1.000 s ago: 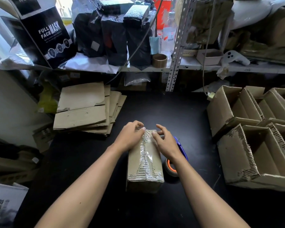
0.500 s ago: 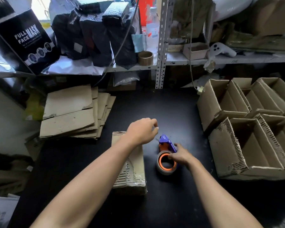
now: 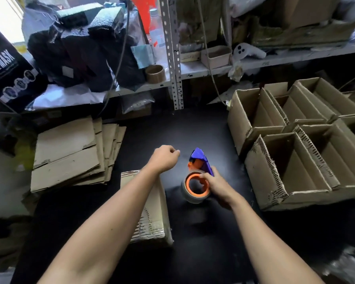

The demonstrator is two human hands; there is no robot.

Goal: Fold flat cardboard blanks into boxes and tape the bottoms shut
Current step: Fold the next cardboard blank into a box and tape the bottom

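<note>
Beside corrugated box [image 3: 152, 212], round tape dispenser [image 3: 197, 185]

Your view: dim, bluish cast | daylight blows out at the window [image 3: 7, 23] upper left | black table [image 3: 193, 128] swallows shadow detail | wide-angle bending at edges | lower right corner smeared

- The left hand [image 3: 164, 158] is up in the air, fingers curled in, holding nothing.
- The right hand [image 3: 217, 186] is lower, with its fingers wrapped around something.
- Both bare arms reach forward.
</note>
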